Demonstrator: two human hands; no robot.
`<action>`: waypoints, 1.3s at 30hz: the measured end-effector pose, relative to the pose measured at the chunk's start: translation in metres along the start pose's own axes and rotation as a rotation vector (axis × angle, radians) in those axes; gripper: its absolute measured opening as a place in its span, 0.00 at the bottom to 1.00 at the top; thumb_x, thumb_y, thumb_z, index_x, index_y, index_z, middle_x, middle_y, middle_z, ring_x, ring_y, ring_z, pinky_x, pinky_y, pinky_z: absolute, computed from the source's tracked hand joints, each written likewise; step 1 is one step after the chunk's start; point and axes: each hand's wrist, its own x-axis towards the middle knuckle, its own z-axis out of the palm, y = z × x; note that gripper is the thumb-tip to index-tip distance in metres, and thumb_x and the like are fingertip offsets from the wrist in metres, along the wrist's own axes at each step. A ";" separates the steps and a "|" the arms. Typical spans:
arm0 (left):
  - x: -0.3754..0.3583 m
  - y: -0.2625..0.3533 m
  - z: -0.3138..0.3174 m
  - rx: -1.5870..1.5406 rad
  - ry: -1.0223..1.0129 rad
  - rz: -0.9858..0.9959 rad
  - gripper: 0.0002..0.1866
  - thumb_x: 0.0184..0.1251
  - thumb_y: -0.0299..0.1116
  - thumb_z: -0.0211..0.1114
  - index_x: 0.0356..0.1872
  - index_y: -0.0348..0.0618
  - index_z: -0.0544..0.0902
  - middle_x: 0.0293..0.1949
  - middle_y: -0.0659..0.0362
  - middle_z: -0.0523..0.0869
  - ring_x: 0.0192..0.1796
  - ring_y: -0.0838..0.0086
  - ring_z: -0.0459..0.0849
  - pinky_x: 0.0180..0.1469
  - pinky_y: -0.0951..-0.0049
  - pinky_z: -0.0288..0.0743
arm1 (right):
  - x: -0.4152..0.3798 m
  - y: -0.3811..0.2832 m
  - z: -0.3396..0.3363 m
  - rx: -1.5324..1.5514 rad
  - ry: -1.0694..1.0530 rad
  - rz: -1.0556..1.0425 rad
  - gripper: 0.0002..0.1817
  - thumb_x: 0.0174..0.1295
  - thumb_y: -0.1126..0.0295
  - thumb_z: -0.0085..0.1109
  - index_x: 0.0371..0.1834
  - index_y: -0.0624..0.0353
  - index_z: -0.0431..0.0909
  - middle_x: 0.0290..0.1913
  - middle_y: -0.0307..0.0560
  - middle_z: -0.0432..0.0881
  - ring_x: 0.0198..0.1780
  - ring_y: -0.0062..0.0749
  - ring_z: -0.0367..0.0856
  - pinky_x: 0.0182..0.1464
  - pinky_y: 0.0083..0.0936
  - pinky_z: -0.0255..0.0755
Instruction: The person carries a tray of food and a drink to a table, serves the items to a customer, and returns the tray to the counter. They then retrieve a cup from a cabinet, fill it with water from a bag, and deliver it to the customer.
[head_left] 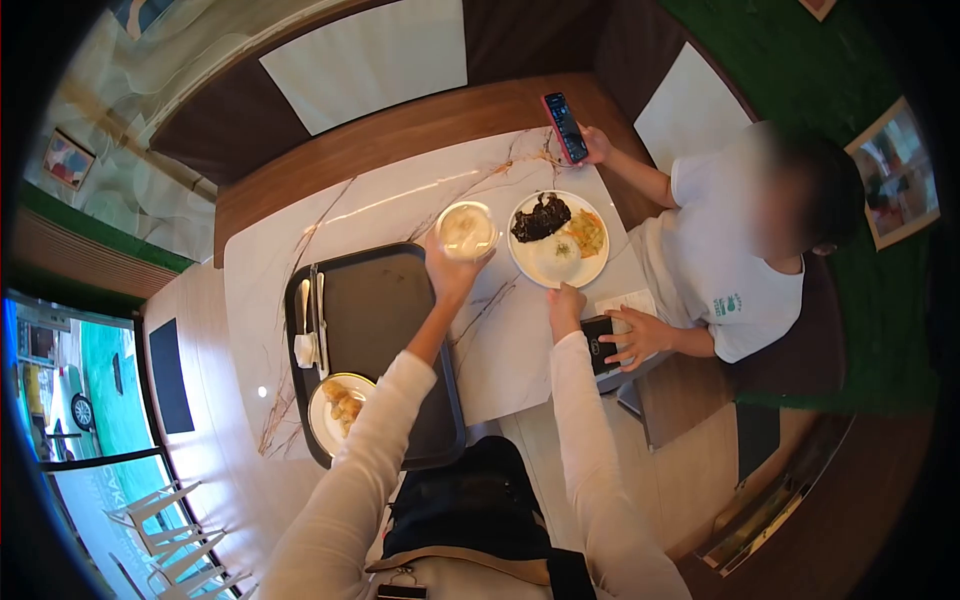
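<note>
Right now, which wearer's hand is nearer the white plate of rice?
Right hand, at the near rim of the plate; the left hand, farther left, holds a clear round cup.

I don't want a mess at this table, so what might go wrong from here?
The cup in the left hand looks quite full, so a tilt might spill it. The right hand seems to grip only the near rim of the plate; a jerk could shift the food. The tray appears to jut past the near edge of the table, so a bump might tip it.
</note>
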 end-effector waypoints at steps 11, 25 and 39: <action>0.038 -0.036 0.053 -0.015 0.041 0.012 0.42 0.28 0.32 0.80 0.52 0.38 0.68 0.48 0.52 0.73 0.52 0.61 0.72 0.54 0.64 0.67 | -0.123 0.020 -0.050 -0.249 -0.400 -0.120 0.33 0.55 0.74 0.54 0.65 0.60 0.53 0.54 0.52 0.67 0.49 0.33 0.73 0.49 0.27 0.69; -0.069 -0.030 -0.362 0.188 -0.008 -0.301 0.12 0.57 0.31 0.64 0.40 0.38 0.79 0.34 0.58 0.82 0.38 0.77 0.79 0.37 0.78 0.73 | -0.233 0.182 -0.104 -0.917 -0.949 -0.148 0.19 0.54 0.74 0.56 0.50 0.65 0.72 0.42 0.53 0.80 0.42 0.31 0.81 0.45 0.22 0.74; -0.158 -0.123 -0.418 0.343 -0.123 -0.370 0.09 0.59 0.30 0.60 0.35 0.35 0.81 0.27 0.55 0.84 0.28 0.77 0.81 0.32 0.77 0.73 | -0.271 0.201 -0.058 -0.806 -0.768 -0.022 0.12 0.55 0.76 0.57 0.43 0.66 0.75 0.31 0.42 0.80 0.30 0.21 0.79 0.31 0.17 0.75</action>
